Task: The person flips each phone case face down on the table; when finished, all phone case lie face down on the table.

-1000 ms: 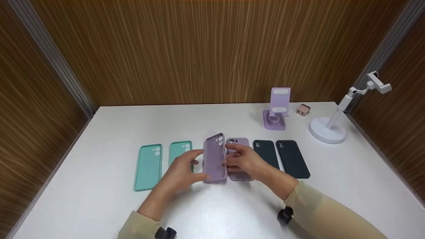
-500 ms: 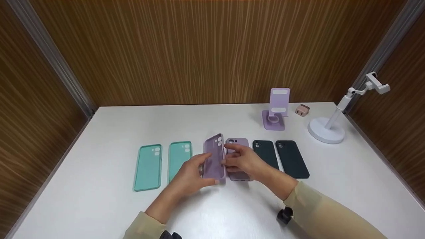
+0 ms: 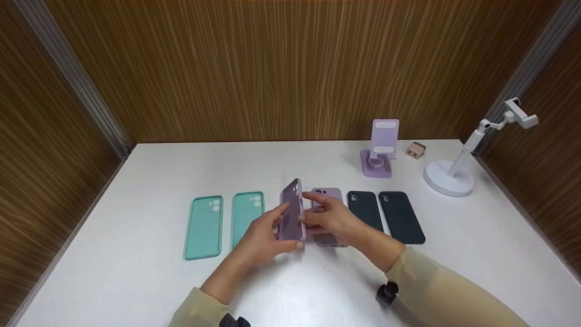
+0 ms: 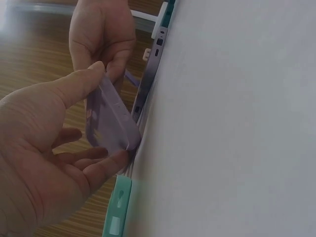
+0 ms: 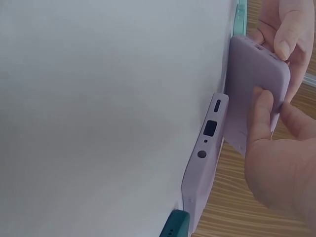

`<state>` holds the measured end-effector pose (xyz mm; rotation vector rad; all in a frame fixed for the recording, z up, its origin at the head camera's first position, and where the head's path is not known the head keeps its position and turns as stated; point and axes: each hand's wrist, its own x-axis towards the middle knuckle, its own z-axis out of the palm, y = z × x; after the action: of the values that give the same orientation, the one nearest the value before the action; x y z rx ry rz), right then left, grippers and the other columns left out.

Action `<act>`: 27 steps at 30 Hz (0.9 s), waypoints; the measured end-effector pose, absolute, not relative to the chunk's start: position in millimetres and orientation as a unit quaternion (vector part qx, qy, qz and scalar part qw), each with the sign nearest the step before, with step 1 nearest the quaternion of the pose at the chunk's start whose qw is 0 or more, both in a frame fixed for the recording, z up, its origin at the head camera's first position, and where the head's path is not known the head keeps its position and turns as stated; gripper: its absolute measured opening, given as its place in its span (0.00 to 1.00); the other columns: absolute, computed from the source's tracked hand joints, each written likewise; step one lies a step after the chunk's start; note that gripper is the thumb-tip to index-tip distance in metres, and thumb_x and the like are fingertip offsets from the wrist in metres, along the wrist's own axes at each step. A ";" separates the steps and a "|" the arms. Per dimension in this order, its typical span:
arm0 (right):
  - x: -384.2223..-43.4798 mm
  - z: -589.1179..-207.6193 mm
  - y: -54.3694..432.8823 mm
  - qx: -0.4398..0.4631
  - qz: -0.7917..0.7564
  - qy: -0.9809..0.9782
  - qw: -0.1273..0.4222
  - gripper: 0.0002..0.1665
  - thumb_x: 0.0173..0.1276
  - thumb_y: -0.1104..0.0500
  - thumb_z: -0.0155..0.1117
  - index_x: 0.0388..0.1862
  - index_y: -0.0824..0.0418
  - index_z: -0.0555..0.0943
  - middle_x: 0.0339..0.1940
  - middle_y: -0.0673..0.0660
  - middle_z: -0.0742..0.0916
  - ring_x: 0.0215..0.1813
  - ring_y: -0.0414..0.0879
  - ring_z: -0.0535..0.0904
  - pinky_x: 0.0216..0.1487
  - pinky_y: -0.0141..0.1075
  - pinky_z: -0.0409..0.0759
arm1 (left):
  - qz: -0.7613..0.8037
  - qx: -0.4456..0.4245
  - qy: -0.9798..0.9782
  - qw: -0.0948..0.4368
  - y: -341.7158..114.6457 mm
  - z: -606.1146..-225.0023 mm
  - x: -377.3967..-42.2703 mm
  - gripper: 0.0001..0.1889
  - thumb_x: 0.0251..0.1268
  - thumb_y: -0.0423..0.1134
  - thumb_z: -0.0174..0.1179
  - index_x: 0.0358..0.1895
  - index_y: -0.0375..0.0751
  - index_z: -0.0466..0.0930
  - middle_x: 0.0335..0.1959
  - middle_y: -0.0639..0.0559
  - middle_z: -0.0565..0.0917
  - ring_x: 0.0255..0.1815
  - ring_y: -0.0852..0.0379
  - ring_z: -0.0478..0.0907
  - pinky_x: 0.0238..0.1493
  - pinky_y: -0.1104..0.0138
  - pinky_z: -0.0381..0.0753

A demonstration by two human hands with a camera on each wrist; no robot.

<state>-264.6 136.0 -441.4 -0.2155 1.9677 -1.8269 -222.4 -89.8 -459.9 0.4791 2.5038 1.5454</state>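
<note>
Left hand (image 3: pixel 259 241): gripped the near end of the lilac phone case (image 3: pixel 291 218), thumb and fingers spanning it.
Right hand (image 3: pixel 337 220): pinched the raised right-hand edge of the case, thumb against its outer back.
Case position: tilted steeply between the inner teal case (image 3: pixel 247 211) and the second lilac case (image 3: pixel 333 195); whether its lower edge touched the table (image 3: pixel 150 195) could not be told.
Change: compared with a second earlier, the case stood steeper, showing less of its inside to the head view, and the left hand had shifted rightward across its near end.
Bearing on the work: judged to be a turn of the case in progress, with control shared between both hands.
Row: outer teal case (image 3: pixel 203 229) at far left; two dark cases (image 3: pixel 402 220) at right, lying apart from the held one.
</note>
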 end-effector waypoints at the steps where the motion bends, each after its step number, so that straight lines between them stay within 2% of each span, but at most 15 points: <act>1: -264.7 -440.9 135.0 -0.079 -0.662 0.711 0.223 0.46 0.74 0.63 0.71 0.85 0.62 0.61 0.59 0.69 0.87 0.56 0.58 0.88 0.57 0.52 0.85 | 0.517 0.161 0.836 0.081 -89.5 -459.9 -222.6 0.54 0.59 0.47 0.81 0.85 0.45 0.58 0.80 0.37 0.66 0.76 0.38 0.70 0.67 0.51 0.79; 8: -264.6 -436.5 126.7 -0.090 -0.663 0.707 0.231 0.48 0.73 0.61 0.73 0.86 0.59 0.61 0.61 0.72 0.86 0.56 0.64 0.88 0.55 0.52 0.87 | 0.515 0.178 0.834 0.083 -88.7 -457.6 -222.6 0.54 0.60 0.46 0.80 0.86 0.48 0.56 0.78 0.40 0.70 0.72 0.41 0.75 0.68 0.50 0.78; 11: -264.8 -435.9 123.8 -0.090 -0.657 0.712 0.230 0.48 0.73 0.61 0.73 0.86 0.58 0.61 0.60 0.71 0.87 0.53 0.62 0.89 0.54 0.52 0.87 | 0.516 0.187 0.831 0.084 -90.1 -457.1 -222.0 0.54 0.61 0.44 0.79 0.87 0.51 0.55 0.77 0.42 0.72 0.71 0.43 0.76 0.69 0.50 0.77; 17: -265.1 -435.4 122.5 -0.090 -0.653 0.716 0.231 0.48 0.72 0.60 0.73 0.86 0.57 0.61 0.57 0.67 0.89 0.49 0.57 0.90 0.53 0.52 0.87 | 0.535 0.193 0.817 0.101 -92.0 -455.5 -220.9 0.53 0.64 0.41 0.77 0.87 0.58 0.54 0.80 0.42 0.67 0.73 0.40 0.74 0.70 0.51 0.76; 22: -265.1 -436.5 124.1 -0.105 -0.655 0.709 0.239 0.47 0.74 0.58 0.72 0.87 0.56 0.61 0.58 0.66 0.89 0.51 0.58 0.90 0.54 0.53 0.87 | 0.548 0.196 0.807 0.103 -93.4 -455.9 -222.0 0.51 0.65 0.40 0.75 0.87 0.58 0.54 0.78 0.40 0.69 0.74 0.38 0.73 0.71 0.50 0.75; 27: -264.7 -440.0 126.6 -0.117 -0.655 0.707 0.242 0.44 0.77 0.57 0.69 0.86 0.56 0.62 0.59 0.66 0.88 0.53 0.60 0.90 0.55 0.53 0.87 | 0.583 0.190 0.782 0.109 -92.0 -457.9 -224.0 0.50 0.64 0.32 0.68 0.87 0.54 0.54 0.73 0.38 0.72 0.71 0.38 0.76 0.68 0.53 0.78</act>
<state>-264.7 126.6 -440.0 -0.3207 1.9322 -1.7898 -224.0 -92.0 -457.9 0.5591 2.2999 1.7142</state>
